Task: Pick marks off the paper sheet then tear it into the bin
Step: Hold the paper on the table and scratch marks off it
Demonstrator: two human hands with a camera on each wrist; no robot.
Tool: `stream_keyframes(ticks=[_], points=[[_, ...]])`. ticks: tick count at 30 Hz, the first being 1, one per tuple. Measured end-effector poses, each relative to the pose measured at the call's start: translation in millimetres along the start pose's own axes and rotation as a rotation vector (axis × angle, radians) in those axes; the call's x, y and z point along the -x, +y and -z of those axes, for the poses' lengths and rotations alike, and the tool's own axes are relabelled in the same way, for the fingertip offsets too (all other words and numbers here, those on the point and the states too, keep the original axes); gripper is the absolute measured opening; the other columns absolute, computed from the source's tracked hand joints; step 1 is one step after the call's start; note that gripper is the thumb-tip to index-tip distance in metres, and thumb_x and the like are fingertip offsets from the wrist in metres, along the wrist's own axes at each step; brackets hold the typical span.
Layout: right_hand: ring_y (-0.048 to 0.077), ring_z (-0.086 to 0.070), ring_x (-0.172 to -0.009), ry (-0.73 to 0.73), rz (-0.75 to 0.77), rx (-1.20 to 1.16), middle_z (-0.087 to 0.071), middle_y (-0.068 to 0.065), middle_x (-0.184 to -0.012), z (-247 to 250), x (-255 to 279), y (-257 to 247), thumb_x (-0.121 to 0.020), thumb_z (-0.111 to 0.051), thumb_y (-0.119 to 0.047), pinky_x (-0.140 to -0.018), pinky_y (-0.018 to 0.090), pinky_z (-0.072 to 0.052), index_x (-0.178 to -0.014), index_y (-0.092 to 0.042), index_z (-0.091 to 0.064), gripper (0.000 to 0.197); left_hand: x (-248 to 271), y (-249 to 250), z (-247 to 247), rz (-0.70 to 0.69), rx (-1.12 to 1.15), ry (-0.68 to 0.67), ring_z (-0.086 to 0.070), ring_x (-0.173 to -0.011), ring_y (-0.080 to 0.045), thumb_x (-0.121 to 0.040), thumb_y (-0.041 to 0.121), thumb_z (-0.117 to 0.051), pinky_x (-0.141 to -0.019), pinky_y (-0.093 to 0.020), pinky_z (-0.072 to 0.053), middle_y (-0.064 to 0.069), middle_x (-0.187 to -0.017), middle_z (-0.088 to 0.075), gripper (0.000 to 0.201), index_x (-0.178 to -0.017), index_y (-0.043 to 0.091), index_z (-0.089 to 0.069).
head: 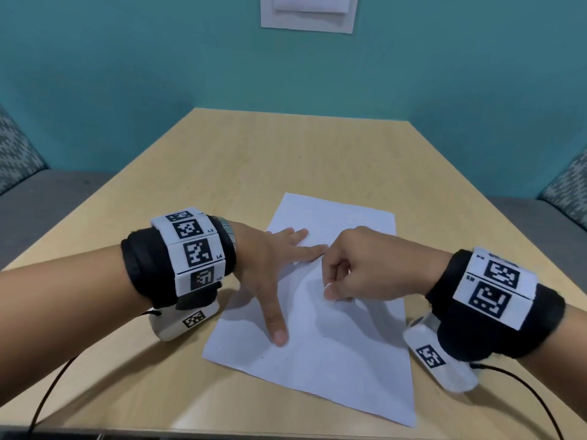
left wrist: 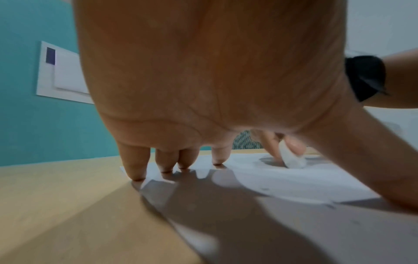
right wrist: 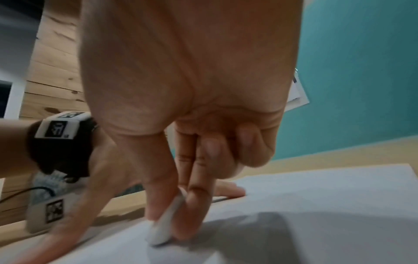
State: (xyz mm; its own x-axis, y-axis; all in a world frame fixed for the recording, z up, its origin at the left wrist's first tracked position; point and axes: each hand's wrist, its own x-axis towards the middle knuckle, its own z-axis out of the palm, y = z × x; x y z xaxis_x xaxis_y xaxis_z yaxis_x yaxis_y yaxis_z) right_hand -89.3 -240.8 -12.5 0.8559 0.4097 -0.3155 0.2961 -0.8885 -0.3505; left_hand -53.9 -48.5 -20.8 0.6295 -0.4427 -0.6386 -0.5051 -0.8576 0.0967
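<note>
A white paper sheet (head: 317, 366) lies flat on the wooden table (head: 222, 160), near its front edge. My left hand (head: 266, 268) is spread open on the sheet's left side, fingers (left wrist: 135, 166) and thumb straight, pressing it down. My right hand (head: 340, 277) is over the middle of the sheet, fingers curled. Its thumb and first two fingers pinch a small white eraser (right wrist: 165, 225), whose tip touches the paper (right wrist: 316, 196). The left wrist view also shows the eraser (left wrist: 291, 159) on the sheet (left wrist: 248, 175). A few faint dark specks (left wrist: 264, 189) dot the paper. No bin is in view.
Teal wall behind the table with a white framed panel (head: 306, 14). Grey bench seats with patterned cushions (head: 16, 154) flank the table on both sides. Black cables (head: 50, 385) trail from both wrist cameras over the table's front edge.
</note>
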Motion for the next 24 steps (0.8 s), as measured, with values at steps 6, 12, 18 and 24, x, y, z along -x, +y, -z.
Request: stream_keyframes(ticks=[6, 12, 18, 24], points=[[0.008, -0.054, -0.058, 0.051, -0.083, 0.02, -0.07, -0.001, -0.059, 8, -7, 0, -0.078, -0.077, -0.023, -0.062, 0.028, -0.047, -0.067, -0.012, -0.075, 0.016, 2, 7, 2, 0.04, -0.017, -0.008, 0.028, -0.15, -0.003, -0.05, 0.065, -0.094, -0.127, -0.051, -0.004, 0.018, -0.164, 0.034, 0.153, -0.15, 0.062, 0.021], [0.009, -0.053, -0.056, 0.084, -0.105, 0.028, -0.074, 0.001, -0.063, 9, -8, 0, -0.079, -0.077, -0.024, -0.061, 0.027, -0.047, -0.065, -0.012, -0.074, 0.018, 3, 9, 2, 0.04, -0.021, -0.003, 0.026, -0.151, -0.004, -0.051, 0.063, -0.095, -0.127, -0.051, -0.005, 0.015, -0.165, 0.033, 0.155, -0.151, 0.06, 0.022], [0.013, -0.065, -0.068, 0.054, -0.036, 0.041, -0.077, -0.001, -0.068, 1, -7, -8, -0.079, -0.076, -0.025, -0.072, 0.036, -0.058, -0.07, -0.013, -0.077, 0.014, 4, 9, 3, 0.034, -0.015, 0.004, 0.026, -0.152, -0.006, -0.052, 0.06, -0.096, -0.127, -0.051, -0.007, 0.014, -0.165, 0.032, 0.151, -0.151, 0.062, 0.019], [0.0, -0.059, -0.058, -0.009, 0.068, 0.01, -0.071, -0.015, -0.06, -10, -4, -20, -0.082, -0.076, -0.024, -0.065, 0.026, -0.053, -0.074, -0.017, -0.077, 0.012, 6, 10, 3, 0.021, -0.015, 0.016, 0.026, -0.152, -0.006, -0.054, 0.06, -0.095, -0.127, -0.05, -0.007, 0.013, -0.166, 0.032, 0.138, -0.154, 0.063, 0.0]])
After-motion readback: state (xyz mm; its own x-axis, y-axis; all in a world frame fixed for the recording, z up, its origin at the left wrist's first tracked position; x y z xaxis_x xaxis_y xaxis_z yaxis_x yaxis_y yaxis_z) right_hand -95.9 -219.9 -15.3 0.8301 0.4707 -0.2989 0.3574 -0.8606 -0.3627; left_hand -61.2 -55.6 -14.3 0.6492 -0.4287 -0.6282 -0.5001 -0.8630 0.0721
